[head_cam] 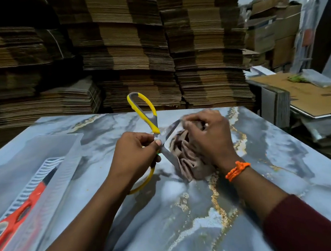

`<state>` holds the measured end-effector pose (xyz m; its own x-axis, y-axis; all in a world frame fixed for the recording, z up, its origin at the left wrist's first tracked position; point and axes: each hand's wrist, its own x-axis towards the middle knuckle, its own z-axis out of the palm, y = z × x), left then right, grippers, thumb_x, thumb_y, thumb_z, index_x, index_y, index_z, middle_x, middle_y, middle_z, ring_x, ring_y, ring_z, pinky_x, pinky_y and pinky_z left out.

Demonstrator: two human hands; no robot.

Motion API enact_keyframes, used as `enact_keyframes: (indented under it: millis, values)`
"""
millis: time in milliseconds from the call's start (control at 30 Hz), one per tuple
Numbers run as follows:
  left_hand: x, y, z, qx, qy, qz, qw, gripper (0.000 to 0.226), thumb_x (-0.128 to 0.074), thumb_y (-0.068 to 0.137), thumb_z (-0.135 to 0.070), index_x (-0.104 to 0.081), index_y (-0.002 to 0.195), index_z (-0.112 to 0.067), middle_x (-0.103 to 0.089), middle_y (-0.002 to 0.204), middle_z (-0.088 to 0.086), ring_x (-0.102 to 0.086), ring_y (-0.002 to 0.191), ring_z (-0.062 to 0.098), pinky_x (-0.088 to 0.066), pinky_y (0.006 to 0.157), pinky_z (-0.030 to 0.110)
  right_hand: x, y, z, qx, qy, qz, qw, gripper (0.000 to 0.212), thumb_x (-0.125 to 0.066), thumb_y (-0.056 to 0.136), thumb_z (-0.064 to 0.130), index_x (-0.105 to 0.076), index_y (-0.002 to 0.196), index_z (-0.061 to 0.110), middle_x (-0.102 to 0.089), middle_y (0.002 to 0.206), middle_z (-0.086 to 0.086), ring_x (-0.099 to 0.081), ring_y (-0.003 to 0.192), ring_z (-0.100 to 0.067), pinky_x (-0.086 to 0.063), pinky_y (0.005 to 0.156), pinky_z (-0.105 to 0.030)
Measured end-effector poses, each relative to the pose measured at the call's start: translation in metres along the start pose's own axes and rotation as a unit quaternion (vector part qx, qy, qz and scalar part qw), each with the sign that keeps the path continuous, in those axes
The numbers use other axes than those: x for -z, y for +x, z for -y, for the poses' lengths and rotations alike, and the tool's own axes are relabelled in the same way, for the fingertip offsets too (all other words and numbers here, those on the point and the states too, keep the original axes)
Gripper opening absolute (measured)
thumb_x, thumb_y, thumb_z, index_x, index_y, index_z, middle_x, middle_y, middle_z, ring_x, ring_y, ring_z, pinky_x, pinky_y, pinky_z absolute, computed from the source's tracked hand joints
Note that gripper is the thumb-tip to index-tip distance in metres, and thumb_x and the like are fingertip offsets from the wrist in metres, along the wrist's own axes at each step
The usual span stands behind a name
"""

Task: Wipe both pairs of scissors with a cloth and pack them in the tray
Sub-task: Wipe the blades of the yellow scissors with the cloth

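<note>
Yellow-handled scissors (143,112) are spread wide open above the marble-patterned table (199,213). My left hand (135,152) pinches them at the pivot, one handle loop pointing up and the other below my wrist. My right hand (208,137) grips a crumpled beige cloth (186,159) against the upper blade. Orange-handled scissors (17,216) lie in the clear plastic tray (62,155) at the left, on a white ribbed insert.
Tall stacks of flattened cardboard (133,47) rise behind the table's far edge. A side table (299,96) with cardboard sheets and boxes stands at the right. An orange thread band (237,170) circles my right wrist.
</note>
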<state>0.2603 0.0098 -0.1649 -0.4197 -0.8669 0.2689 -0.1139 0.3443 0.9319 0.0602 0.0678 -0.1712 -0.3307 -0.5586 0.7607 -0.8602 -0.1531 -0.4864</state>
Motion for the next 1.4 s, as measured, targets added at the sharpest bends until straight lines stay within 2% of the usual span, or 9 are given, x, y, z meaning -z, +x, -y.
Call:
enact_keyframes:
  millis: [133,200,300,467,633,733,1033,1233,1400]
  values:
    - [0.0,0.001,-0.007,0.066,-0.086,0.04,0.993,0.012,-0.071,0.092,-0.002,-0.076,0.081,-0.003,-0.07,0.066,0.019,-0.069,0.056,0.025,-0.054,0.054,0.033,0.033,0.009,-0.04,-0.133,-0.003,-0.076,0.988,0.004,-0.077,0.086,0.024,-0.08,0.084,0.025,-0.076,0.083,0.005,-0.072,0.084,-0.01,-0.059,0.08,-0.032]
    - [0.003,0.003,-0.005,0.105,-0.118,0.024,0.987,0.003,-0.072,0.09,0.002,-0.07,0.087,0.001,-0.07,0.071,0.022,-0.071,0.058,0.029,-0.053,0.057,0.034,0.04,0.011,-0.039,-0.135,-0.006,-0.1,0.986,0.005,-0.074,0.088,0.024,-0.079,0.085,0.025,-0.076,0.084,0.006,-0.071,0.085,-0.007,-0.057,0.078,-0.023]
    - [0.008,0.006,0.0,0.133,-0.148,-0.016,0.98,0.026,-0.075,0.085,0.006,-0.057,0.098,-0.006,-0.073,0.076,0.027,-0.073,0.064,0.036,-0.057,0.057,0.04,0.03,0.01,-0.027,-0.105,-0.001,-0.055,0.993,0.006,-0.075,0.088,0.024,-0.08,0.086,0.022,-0.076,0.086,0.008,-0.07,0.086,-0.009,-0.056,0.08,-0.026]
    - [0.014,0.005,-0.007,0.091,-0.207,-0.013,0.974,0.018,-0.061,0.092,0.012,-0.07,0.091,-0.003,-0.072,0.084,0.018,-0.072,0.063,0.028,-0.064,0.059,0.032,0.021,0.003,-0.019,-0.051,-0.029,-0.01,0.998,0.004,-0.077,0.087,0.021,-0.081,0.087,0.02,-0.075,0.086,0.009,-0.067,0.087,-0.013,-0.055,0.085,-0.039]
    - [0.02,0.013,-0.005,0.063,-0.219,0.041,0.973,0.057,-0.041,0.085,0.026,-0.078,0.104,-0.012,-0.08,0.101,0.007,-0.075,0.087,0.022,-0.061,0.069,0.03,0.026,0.005,-0.024,-0.074,-0.018,-0.014,0.997,0.004,-0.077,0.088,0.02,-0.081,0.087,0.02,-0.076,0.087,0.007,-0.07,0.087,-0.009,-0.059,0.082,-0.039]
    - [0.018,0.014,-0.004,-0.002,-0.21,0.039,0.977,0.061,-0.053,0.08,0.031,-0.076,0.109,-0.017,-0.08,0.101,0.0,-0.072,0.091,0.011,-0.06,0.077,0.027,0.025,0.005,-0.022,-0.077,-0.013,-0.013,0.997,0.005,-0.076,0.088,0.02,-0.081,0.088,0.02,-0.076,0.088,0.007,-0.069,0.089,-0.01,-0.059,0.083,-0.04]
    - [0.014,0.013,-0.001,-0.136,-0.15,-0.121,0.972,0.027,-0.086,0.079,-0.015,-0.08,0.101,-0.029,-0.08,0.088,-0.006,-0.075,0.088,0.015,-0.06,0.08,0.03,0.023,0.003,-0.018,-0.081,-0.004,-0.009,0.997,0.008,-0.076,0.089,0.026,-0.081,0.089,0.02,-0.075,0.091,0.006,-0.068,0.094,-0.016,-0.057,0.086,-0.045]
    - [0.013,0.012,-0.007,-0.085,-0.157,-0.179,0.968,0.012,-0.077,0.09,-0.026,-0.082,0.087,-0.016,-0.074,0.065,-0.012,-0.068,0.065,-0.002,-0.048,0.061,0.009,0.023,0.001,-0.008,-0.078,0.027,-0.007,0.997,0.005,-0.074,0.09,0.026,-0.079,0.092,0.026,-0.074,0.095,0.01,-0.066,0.102,-0.019,-0.056,0.089,-0.042]
    - [0.021,0.018,-0.003,0.082,-0.305,-0.188,0.93,0.021,-0.073,0.093,-0.032,-0.075,0.078,-0.018,-0.066,0.06,-0.011,-0.06,0.055,0.005,-0.049,0.049,0.016,0.021,0.001,0.012,-0.082,0.021,-0.036,0.996,0.005,-0.07,0.095,0.026,-0.071,0.099,0.028,-0.053,0.115,0.002,-0.054,0.11,-0.014,-0.047,0.087,-0.016]
